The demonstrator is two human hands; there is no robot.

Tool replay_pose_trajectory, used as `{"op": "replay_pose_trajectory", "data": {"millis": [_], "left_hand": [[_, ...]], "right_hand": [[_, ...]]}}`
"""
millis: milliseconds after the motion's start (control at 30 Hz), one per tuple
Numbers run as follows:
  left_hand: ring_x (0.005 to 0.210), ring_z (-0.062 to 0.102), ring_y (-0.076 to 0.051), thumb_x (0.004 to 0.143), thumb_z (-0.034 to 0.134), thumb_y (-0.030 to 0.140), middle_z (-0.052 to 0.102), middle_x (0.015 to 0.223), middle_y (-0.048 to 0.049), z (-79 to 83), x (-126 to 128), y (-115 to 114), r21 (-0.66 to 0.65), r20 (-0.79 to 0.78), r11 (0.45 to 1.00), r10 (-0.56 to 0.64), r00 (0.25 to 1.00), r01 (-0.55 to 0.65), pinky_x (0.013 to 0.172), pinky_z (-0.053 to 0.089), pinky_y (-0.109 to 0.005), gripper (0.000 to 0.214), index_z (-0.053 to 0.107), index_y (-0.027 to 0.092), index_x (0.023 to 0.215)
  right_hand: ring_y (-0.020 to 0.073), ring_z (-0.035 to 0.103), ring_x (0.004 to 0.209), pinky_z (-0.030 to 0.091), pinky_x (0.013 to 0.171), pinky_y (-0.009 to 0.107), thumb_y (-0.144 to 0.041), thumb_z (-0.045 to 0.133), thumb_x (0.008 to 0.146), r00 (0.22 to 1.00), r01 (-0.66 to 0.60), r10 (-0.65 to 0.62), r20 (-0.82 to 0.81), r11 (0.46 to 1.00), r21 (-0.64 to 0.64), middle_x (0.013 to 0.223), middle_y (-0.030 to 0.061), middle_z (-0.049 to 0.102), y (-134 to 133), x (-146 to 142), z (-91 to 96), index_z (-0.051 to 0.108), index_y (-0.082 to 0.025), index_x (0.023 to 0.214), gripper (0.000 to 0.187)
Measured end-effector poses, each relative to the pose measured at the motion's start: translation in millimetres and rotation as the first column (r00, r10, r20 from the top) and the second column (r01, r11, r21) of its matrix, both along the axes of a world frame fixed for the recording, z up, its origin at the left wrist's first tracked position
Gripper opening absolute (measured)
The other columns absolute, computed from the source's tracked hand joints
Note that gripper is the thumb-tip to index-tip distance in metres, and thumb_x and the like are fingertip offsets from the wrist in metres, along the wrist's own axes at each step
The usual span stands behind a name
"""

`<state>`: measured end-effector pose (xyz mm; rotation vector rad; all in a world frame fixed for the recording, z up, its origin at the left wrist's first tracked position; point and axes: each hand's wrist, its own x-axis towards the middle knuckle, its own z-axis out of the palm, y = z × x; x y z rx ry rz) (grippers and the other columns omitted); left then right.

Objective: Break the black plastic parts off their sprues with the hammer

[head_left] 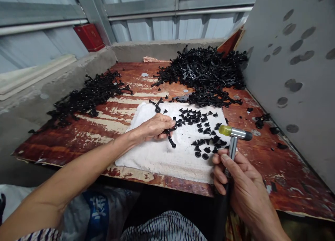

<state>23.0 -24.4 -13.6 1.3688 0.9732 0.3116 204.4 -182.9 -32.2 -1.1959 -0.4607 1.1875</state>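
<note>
My left hand (157, 126) is closed on a black part with several arms (171, 140), held just over the white cloth (157, 160). Its arms stick out past my fingertips; the rest is hidden by the hand. In my right hand (238, 174) is a small mallet (232, 143), gripped near the top of its handle. The mallet's head has a yellow face to the left and a black face to the right. Loose black caps with short stems (192, 116) are scattered on the cloth between the hands. Another black armed part (157, 105) lies at the cloth's far edge.
A large heap of black parts (204, 70) sits at the back right of the worn wooden board (96, 136). A second pile (89, 94) runs along the left edge. A grey panel (282, 77) stands at the right. A red box (89, 37) rests on the ledge.
</note>
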Motion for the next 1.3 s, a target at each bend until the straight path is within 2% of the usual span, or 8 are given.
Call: {"op": "replay_pose_trajectory", "data": {"millis": [333,800,933,1000,1067,1167,1233,1300], "left_hand": [[0.026,0.03,-0.002,0.095,0.044,0.021,0.044,0.039,0.0039,7.6,7.8,-3.5,-0.021,-0.059,0.999,0.04,0.997,-0.041,0.029,0.016,-0.016,0.037,0.051,0.015,0.059],[0.025,0.028,-0.003,0.093,0.046,0.027,0.043,0.037,0.0036,-3.1,3.8,2.5,0.037,-0.066,0.999,-0.017,0.998,0.019,0.028,0.015,-0.015,0.035,0.052,0.015,0.061],[0.026,0.031,-0.003,0.091,0.049,0.026,0.045,0.04,0.0035,-6.1,1.8,7.2,0.106,-0.09,0.994,-0.024,0.996,0.034,0.029,0.018,-0.015,0.032,0.049,0.017,0.06],[0.026,0.031,-0.003,0.09,0.049,0.024,0.042,0.039,0.0045,-2.6,2.2,9.0,0.111,-0.108,0.993,-0.031,0.994,0.043,0.029,0.017,-0.015,0.033,0.047,0.018,0.058],[0.026,0.031,-0.003,0.089,0.051,0.024,0.041,0.038,0.005,2.6,3.1,10.4,0.108,-0.131,0.993,-0.036,0.991,0.05,0.028,0.016,-0.015,0.035,0.046,0.018,0.055],[0.026,0.031,-0.003,0.087,0.054,0.022,0.04,0.037,0.0049,7.4,3.9,12.4,0.069,-0.137,0.996,-0.046,0.989,0.056,0.028,0.016,-0.016,0.035,0.047,0.018,0.053],[0.026,0.032,-0.003,0.087,0.054,0.022,0.044,0.041,0.0035,6.8,3.9,14.0,0.037,-0.12,0.998,-0.053,0.991,0.058,0.028,0.017,-0.017,0.033,0.05,0.017,0.055],[0.026,0.031,-0.003,0.086,0.054,0.023,0.048,0.043,0.002,5.2,4.1,15.2,0.051,-0.125,0.997,-0.053,0.991,0.06,0.028,0.017,-0.018,0.03,0.052,0.017,0.056]], "right_hand": [[0.0045,0.04,0.039,0.034,0.026,0.015,-0.041,0.084,0.057,1.0,-0.01,0.011,0.008,1.0,-0.013,0.066,-0.0033,0.059,-0.3,2.2,0.9,0.058,-0.02,0.079,0.039],[0.0045,0.041,0.039,0.034,0.027,0.015,-0.04,0.083,0.059,0.999,-0.03,0.03,0.019,0.999,-0.015,0.068,-0.0035,0.059,-0.7,2.7,-0.8,0.059,-0.021,0.079,0.037],[0.0051,0.04,0.041,0.034,0.028,0.016,-0.043,0.078,0.066,0.993,-0.095,0.097,0.071,0.995,-0.02,0.069,-0.0037,0.057,-3.1,8.3,-2.8,0.062,-0.022,0.086,0.032],[0.0059,0.039,0.041,0.034,0.027,0.016,-0.045,0.071,0.073,0.968,-0.165,0.17,0.187,0.985,-0.044,0.07,-0.0028,0.057,-2.0,13.4,-0.7,0.064,-0.024,0.095,0.03],[0.0095,0.045,0.045,0.04,0.031,0.02,-0.044,0.064,0.08,0.878,-0.224,0.222,0.424,0.974,-0.045,0.074,-0.0002,0.059,3.3,18.5,3.9,0.064,-0.026,0.107,0.032],[0.0217,0.064,0.08,0.057,0.063,0.035,-0.032,0.056,0.085,0.573,-0.315,0.146,0.806,0.948,0.053,0.096,0.0082,0.067,19.5,22.2,13.0,0.061,-0.025,0.123,0.039],[0.0268,0.063,0.1,0.054,0.083,0.043,-0.024,0.05,0.087,0.375,-0.399,0.038,0.926,0.908,0.124,0.11,0.0113,0.067,32.6,21.0,18.4,0.058,-0.023,0.129,0.043],[0.027,0.063,0.096,0.053,0.082,0.044,-0.018,0.044,0.088,0.24,-0.462,-0.054,0.969,0.872,0.163,0.106,0.0125,0.068,43.8,17.7,22.4,0.052,-0.021,0.136,0.049]]}}
